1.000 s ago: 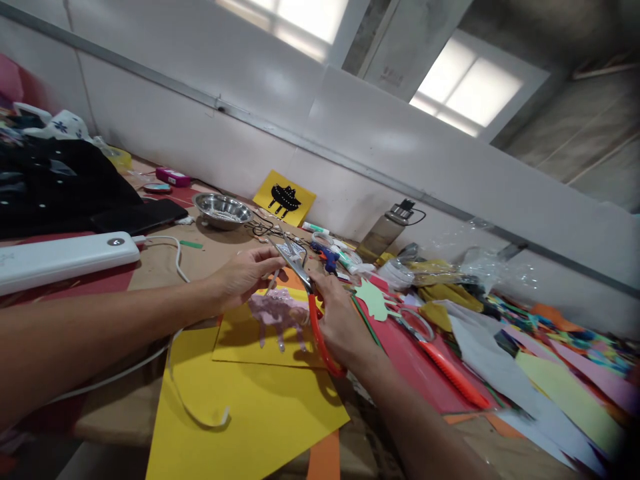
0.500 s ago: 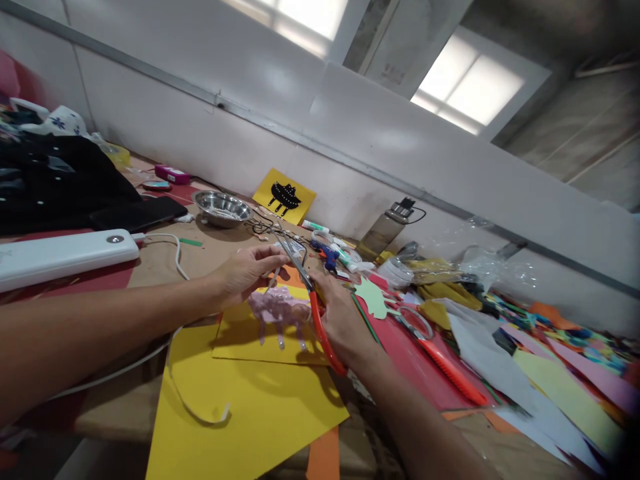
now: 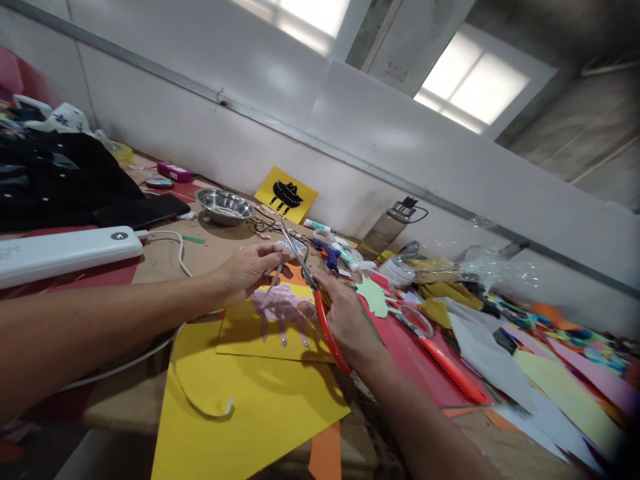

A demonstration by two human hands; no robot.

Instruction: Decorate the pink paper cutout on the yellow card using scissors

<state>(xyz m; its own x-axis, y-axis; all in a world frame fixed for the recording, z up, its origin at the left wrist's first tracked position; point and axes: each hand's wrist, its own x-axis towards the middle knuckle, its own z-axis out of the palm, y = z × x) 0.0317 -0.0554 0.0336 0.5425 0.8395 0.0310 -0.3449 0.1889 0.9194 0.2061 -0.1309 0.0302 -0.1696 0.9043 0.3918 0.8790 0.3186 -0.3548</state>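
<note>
My right hand (image 3: 345, 317) is closed around red-handled scissors (image 3: 325, 327), whose metal blades point up and away, just right of my left fingertips. My left hand (image 3: 250, 270) pinches a thin pale strip (image 3: 274, 279). A curled pale strip (image 3: 200, 412) shows below my left forearm; whether it is the same piece I cannot tell. Beneath both hands lies a pink, glittery cut-out (image 3: 280, 310) with dangling legs on a yellow card (image 3: 245, 343). That card rests on a larger yellow sheet (image 3: 210, 373).
A steel bowl (image 3: 225, 207), a yellow card with a black cut-out (image 3: 287, 193), a blue glue gun (image 3: 327, 255) and a bottle (image 3: 387, 230) stand farther back. At right lie a red-handled tool (image 3: 450, 370) and paper scraps (image 3: 560, 387). A white power bank (image 3: 70, 253) is left.
The scissor blades look closer together than before. My hands hold nearly the same place, and the whole view has shifted slightly.
</note>
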